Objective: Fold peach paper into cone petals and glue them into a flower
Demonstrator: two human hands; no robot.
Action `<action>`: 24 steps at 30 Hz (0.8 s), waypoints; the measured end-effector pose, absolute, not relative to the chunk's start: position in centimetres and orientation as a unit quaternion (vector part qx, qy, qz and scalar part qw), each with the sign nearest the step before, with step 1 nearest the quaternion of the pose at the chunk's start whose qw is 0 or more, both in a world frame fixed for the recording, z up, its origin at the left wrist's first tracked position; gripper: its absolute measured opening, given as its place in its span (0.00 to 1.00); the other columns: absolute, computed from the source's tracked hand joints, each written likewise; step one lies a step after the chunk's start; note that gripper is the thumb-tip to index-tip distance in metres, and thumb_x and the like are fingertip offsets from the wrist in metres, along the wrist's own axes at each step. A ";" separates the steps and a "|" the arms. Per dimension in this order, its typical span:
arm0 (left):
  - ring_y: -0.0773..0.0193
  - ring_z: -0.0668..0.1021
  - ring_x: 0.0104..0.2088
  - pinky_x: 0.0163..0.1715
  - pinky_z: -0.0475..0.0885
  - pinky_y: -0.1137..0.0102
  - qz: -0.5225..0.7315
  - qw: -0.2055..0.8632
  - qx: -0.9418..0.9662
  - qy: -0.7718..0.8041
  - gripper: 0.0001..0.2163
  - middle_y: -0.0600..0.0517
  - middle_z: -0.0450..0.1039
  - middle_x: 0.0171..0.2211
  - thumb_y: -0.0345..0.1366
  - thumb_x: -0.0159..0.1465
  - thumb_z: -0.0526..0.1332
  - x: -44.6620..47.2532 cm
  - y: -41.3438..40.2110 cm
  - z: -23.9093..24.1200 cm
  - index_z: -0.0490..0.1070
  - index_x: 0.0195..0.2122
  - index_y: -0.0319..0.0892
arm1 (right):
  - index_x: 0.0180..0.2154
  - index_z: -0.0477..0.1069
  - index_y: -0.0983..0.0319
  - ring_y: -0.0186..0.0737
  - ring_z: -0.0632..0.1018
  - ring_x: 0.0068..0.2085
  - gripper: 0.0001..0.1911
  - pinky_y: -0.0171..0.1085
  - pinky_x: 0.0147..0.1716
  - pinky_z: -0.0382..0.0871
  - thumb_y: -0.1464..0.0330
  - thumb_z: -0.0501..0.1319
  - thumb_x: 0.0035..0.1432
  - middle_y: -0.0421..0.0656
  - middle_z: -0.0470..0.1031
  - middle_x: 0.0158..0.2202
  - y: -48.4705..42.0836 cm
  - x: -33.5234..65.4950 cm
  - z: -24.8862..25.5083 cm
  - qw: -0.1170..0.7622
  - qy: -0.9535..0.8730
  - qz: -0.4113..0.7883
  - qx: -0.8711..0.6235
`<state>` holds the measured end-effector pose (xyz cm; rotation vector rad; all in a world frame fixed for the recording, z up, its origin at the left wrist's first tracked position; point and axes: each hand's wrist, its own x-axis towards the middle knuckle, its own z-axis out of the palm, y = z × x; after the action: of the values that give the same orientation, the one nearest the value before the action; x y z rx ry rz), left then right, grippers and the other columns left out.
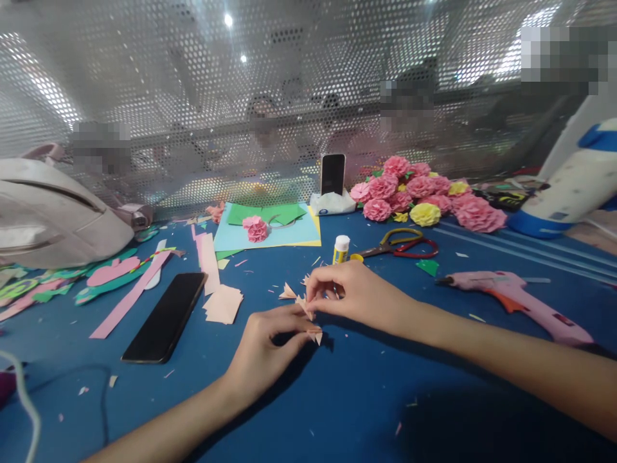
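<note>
Left forearm point(164, 418) nearest, 7 o'clock. My left hand point(265, 337) pinches peach paper point(316, 336), my right hand point(344, 289) too, at 6 o'clock from glue stick point(340, 253). Phone point(164, 318) at 9 from hands, glue gun point(537, 305) at 3.

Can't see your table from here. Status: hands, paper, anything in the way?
Left hand pinching folded paper. Right hand pinching paper too; one piece or two, can't tell. Glue stick just beyond right hand, not between hands.
</note>
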<state>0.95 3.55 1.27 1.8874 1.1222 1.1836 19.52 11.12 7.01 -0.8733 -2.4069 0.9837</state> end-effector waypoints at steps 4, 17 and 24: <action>0.57 0.82 0.40 0.43 0.76 0.66 0.449 0.338 0.706 0.431 0.07 0.49 0.83 0.35 0.29 0.62 0.65 1.5 3.3 1.4 0.83 0.35 0.45 | 0.29 0.73 0.63 0.32 0.70 0.25 0.04 0.31 0.26 0.59 0.70 0.65 0.56 0.37 0.74 0.24 10.4 19.1 6.8 0.210 -0.858 0.348 -0.315; 0.59 0.81 0.34 0.34 0.77 0.69 0.501 0.449 0.583 0.457 0.06 0.47 0.82 0.33 0.35 0.61 0.66 1.8 3.6 0.8 0.82 0.32 0.42 | 0.38 0.76 0.63 0.31 0.67 0.29 0.06 0.30 0.28 0.61 0.68 0.64 0.58 0.39 0.70 0.31 11.2 19.3 6.5 0.250 -0.856 0.381 -0.244; 0.60 0.82 0.36 0.38 0.77 0.69 0.508 0.488 0.577 0.412 0.05 0.48 0.83 0.34 0.32 0.61 0.66 1.5 3.3 0.9 0.82 0.31 0.44 | 0.43 0.74 0.63 0.31 0.68 0.29 0.15 0.31 0.28 0.61 0.64 0.68 0.55 0.38 0.71 0.32 12.8 20.0 7.4 0.175 -0.845 0.456 -0.218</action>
<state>1.51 3.35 0.94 1.4030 1.0020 1.2356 20.03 12.79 7.41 -0.6185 -2.3941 1.2921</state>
